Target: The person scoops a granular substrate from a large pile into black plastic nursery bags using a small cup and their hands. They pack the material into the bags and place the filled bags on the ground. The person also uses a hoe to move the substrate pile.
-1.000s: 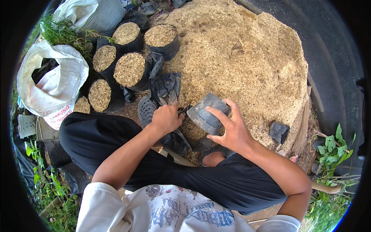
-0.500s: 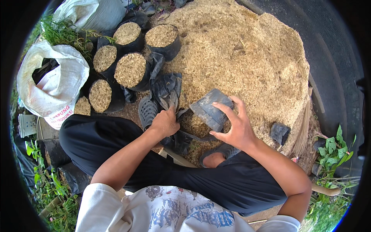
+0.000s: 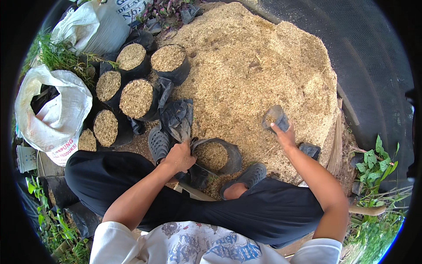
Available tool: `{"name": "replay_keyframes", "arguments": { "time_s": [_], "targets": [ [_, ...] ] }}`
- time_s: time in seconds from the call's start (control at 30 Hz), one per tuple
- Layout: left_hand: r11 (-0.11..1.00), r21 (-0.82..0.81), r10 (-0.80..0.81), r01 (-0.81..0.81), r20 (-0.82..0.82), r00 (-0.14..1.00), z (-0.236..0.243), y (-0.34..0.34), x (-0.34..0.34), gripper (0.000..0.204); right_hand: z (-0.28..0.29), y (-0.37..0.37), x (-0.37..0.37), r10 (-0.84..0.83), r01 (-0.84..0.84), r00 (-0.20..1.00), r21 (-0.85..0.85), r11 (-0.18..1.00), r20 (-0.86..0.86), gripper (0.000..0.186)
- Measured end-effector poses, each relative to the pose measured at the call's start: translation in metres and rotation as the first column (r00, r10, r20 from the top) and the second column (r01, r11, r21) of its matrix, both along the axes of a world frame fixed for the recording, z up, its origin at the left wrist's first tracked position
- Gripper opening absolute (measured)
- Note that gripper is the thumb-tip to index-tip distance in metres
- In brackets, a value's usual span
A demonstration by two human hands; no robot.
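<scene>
My left hand [image 3: 181,157] is closed on the rim of an open black plastic grow bag [image 3: 234,159] between my feet. Sawdust-like material shows inside that bag. Crumpled black plastic [image 3: 176,116] lies just beyond the same hand. To the right, my right hand [image 3: 286,136] grips a small grey plastic cup [image 3: 275,116] over the pile of pale sawdust [image 3: 255,79]. The cup's mouth is turned partly toward me, with a little sawdust visible in it. My right fingers are partly hidden behind the cup.
Several filled black bags [image 3: 136,99] stand at the left, beside a white sack [image 3: 70,94]. Near my right forearm lies a small black piece [image 3: 310,151]. Dark netting [image 3: 373,79] borders the pile on the right. Leafy plants [image 3: 373,163] grow at the right edge.
My right hand has moved the cup from above the bag to the right over the pile, and the cup has turned. The bag's opening now shows. My left hand keeps its grip.
</scene>
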State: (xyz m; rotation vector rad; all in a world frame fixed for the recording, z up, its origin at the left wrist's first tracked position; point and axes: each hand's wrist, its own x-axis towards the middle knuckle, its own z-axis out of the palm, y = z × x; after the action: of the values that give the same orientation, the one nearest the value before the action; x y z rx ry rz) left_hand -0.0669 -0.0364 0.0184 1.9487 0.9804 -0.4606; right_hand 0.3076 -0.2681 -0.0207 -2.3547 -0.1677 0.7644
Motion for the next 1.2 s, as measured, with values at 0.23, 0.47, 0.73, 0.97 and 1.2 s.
{"name": "replay_keyframes", "arguments": {
  "time_s": [0.23,0.47,0.73,0.97,1.2],
  "targets": [
    [0.989,0.117,-0.062,0.089,-0.217,0.974,0.002,-0.005,-0.003,0.064,0.021,0.022,-0.06,0.367,-0.319,0.92,-0.285,0.904,0.136,0.09],
    [0.999,0.026,-0.026,0.037,-0.335,0.942,0.006,-0.005,0.007,0.05,0.052,0.038,-0.134,0.852,-0.87,0.484,-0.217,0.443,-0.2,0.072],
    [0.998,0.002,-0.056,0.058,-0.216,0.975,0.026,0.014,0.0,0.039,0.069,0.054,-0.115,0.718,-0.736,0.601,0.106,0.668,-0.353,0.03],
    [0.961,0.142,-0.201,0.235,-0.221,0.954,0.034,-0.007,0.011,0.043,0.098,0.065,-0.096,0.826,-0.828,0.554,0.032,0.559,-0.101,0.036],
    [0.96,0.227,-0.152,0.162,-0.06,0.987,0.042,-0.028,0.027,0.047,0.101,0.06,-0.088,0.773,-0.778,0.628,0.058,0.626,0.091,0.035]
  ]
}}
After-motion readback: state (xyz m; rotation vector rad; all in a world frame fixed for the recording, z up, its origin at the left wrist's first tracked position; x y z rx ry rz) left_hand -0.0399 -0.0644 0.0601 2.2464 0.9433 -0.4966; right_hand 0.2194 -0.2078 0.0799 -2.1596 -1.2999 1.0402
